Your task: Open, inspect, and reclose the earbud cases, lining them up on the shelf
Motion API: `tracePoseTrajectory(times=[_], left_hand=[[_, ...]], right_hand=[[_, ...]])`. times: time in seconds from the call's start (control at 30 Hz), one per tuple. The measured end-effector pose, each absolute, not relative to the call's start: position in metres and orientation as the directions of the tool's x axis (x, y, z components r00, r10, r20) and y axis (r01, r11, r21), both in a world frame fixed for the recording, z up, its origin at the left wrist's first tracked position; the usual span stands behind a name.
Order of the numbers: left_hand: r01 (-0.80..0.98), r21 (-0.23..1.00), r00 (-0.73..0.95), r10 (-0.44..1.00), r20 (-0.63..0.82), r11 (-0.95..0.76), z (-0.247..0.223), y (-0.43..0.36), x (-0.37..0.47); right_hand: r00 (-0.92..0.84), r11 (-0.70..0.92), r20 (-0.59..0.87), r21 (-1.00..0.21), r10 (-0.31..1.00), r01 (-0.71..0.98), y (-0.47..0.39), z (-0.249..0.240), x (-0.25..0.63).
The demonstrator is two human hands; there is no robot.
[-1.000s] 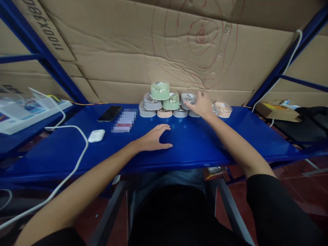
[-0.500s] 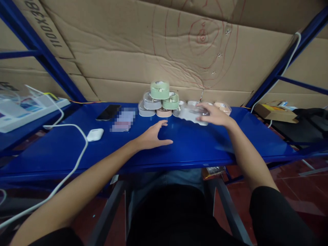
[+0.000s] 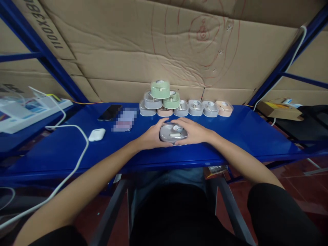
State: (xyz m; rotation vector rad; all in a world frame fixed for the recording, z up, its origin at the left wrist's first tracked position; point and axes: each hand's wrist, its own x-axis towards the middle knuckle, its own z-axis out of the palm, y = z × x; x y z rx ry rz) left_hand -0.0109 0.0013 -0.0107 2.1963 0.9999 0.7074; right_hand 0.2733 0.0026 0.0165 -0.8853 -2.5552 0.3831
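Observation:
A grey case with a clear lid (image 3: 172, 132) is between my two hands near the middle of the blue table. My left hand (image 3: 153, 135) grips its left side, and my right hand (image 3: 194, 131) grips its right side. Behind it stands a stack of similar cases, with a green case (image 3: 160, 89) on top and a grey case (image 3: 153, 100) beside a second green case (image 3: 171, 100) in the middle row. Two more grey cases (image 3: 195, 108) (image 3: 210, 109) and a peach case (image 3: 224, 108) line up to the right of the stack.
On the blue table (image 3: 246, 136) lie a black phone (image 3: 110, 112), a blurred-out item (image 3: 125, 119) and a white earbud case (image 3: 96, 135). A white cable (image 3: 81, 153) crosses the left side. Cardboard (image 3: 115, 51) stands behind; an open carton (image 3: 279, 111) is at right.
My right hand has brought the grey case from the row at the right to the middle, in front of me. My left hand has closed on its other side.

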Motion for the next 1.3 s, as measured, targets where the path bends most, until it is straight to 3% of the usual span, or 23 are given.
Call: tracePoseTrajectory(times=[0.1, 0.33, 0.53, 0.7, 1.0, 1.17, 1.3], left_hand=[[0.450, 0.679, 0.589, 0.764, 0.263, -0.581, -0.011, 0.003, -0.014], [0.439, 0.586, 0.715, 0.659, 0.231, -0.681, -0.010, -0.001, -0.020], [0.489, 0.570, 0.653, 0.710, 0.262, -0.660, -0.006, 0.000, -0.020], [0.598, 0.532, 0.476, 0.800, 0.366, -0.599, 0.001, 0.014, -0.033], [0.757, 0.457, 0.386, 0.884, 0.264, -0.468, -0.009, 0.035, -0.050], [0.664, 0.520, 0.386, 0.842, 0.376, -0.537, -0.002, 0.028, -0.046], [0.513, 0.497, 0.540, 0.713, 0.447, -0.700, 0.003, 0.009, -0.035]], right_hand=[[-0.679, 0.742, 0.323, -0.429, 0.659, 0.515, 0.012, 0.028, 0.298], [-0.424, 0.468, 0.198, -0.412, 0.884, 0.782, 0.036, 0.036, 0.351], [-0.462, 0.476, 0.146, -0.438, 0.875, 0.763, 0.037, 0.030, 0.343], [-0.430, 0.443, 0.131, -0.424, 0.893, 0.790, 0.040, 0.029, 0.347], [-0.463, 0.463, 0.056, -0.226, 0.885, 0.857, 0.049, 0.014, 0.351], [-0.488, 0.498, 0.102, -0.216, 0.867, 0.840, 0.052, 0.010, 0.351], [-0.494, 0.511, 0.132, -0.250, 0.860, 0.823, 0.054, 0.011, 0.352]])
